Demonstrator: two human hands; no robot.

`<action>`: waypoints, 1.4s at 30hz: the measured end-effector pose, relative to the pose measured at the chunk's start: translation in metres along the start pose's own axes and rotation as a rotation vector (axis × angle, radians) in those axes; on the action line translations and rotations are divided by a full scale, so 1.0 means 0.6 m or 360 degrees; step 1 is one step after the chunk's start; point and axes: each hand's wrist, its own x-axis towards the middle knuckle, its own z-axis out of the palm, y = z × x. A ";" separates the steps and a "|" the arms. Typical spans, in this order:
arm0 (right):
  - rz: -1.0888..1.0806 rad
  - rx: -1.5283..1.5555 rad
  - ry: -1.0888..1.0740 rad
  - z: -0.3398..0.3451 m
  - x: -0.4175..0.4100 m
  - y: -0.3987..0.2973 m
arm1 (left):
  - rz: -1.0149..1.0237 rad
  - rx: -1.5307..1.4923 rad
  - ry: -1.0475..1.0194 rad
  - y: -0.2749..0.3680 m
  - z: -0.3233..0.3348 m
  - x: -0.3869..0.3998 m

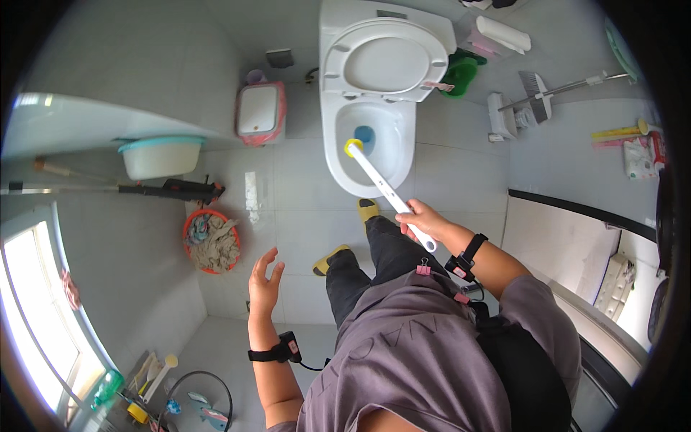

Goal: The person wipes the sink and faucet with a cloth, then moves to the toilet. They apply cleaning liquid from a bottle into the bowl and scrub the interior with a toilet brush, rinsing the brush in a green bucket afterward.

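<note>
My right hand is closed around the handle of a white toilet brush. The brush slants up and left, its yellow head over the left side of the toilet bowl; whether it touches the porcelain I cannot tell. Blue water lies in the bottom of the bowl. The toilet seat and lid are raised against the tank. My left hand hangs in the air over the tiled floor, holding nothing, its fingers apart.
Left of the toilet stands a white bin with a pink liner. An orange basket of cloths sits on the floor at left. Behind the toilet's right side is a green container. A broom head and a white dustpan are near the right wall.
</note>
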 end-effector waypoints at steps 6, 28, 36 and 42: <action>-0.0144 -0.0986 0.0589 -0.170 0.116 0.061 | -0.0477 -0.0428 -0.0119 -0.084 0.075 0.049; -0.0161 -0.1678 0.0901 -0.131 0.171 0.103 | -0.0838 -0.0564 -0.0380 -0.314 0.160 0.019; -0.0317 -0.2456 0.1079 -0.182 0.244 0.016 | -0.0780 -0.0526 -0.0438 -0.381 0.171 0.011; -0.0141 -0.2457 0.0569 -0.136 0.297 -0.017 | -0.0803 -0.0551 -0.0378 -0.408 0.183 -0.031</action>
